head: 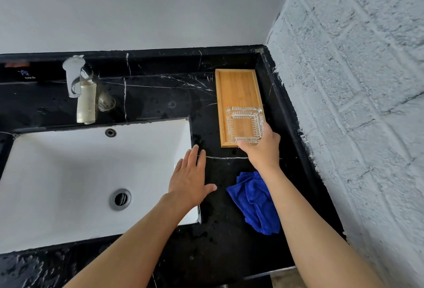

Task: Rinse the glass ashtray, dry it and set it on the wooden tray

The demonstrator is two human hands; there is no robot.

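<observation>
Right hand [263, 147] pinches ashtray [244, 125] by its 6 o'clock rim, over tray's [236, 86] near end, I judge for release. Left hand [191, 180] flat, empty. Cloth [254, 203] at 6 o'clock on bench [160, 95].

We see a clear ribbed glass ashtray [244, 125] over a smooth, matt wooden tray [236, 88]. The countertop [160, 97] is glossy black veined stone, the sink [68, 164] smooth white ceramic. We note a fluffy blue cloth [252, 203] and a rough painted brick wall [355, 81].

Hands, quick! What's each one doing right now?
Left hand: open, flat, holding nothing.
Right hand: closed on the glass ashtray over the wooden tray.
</observation>
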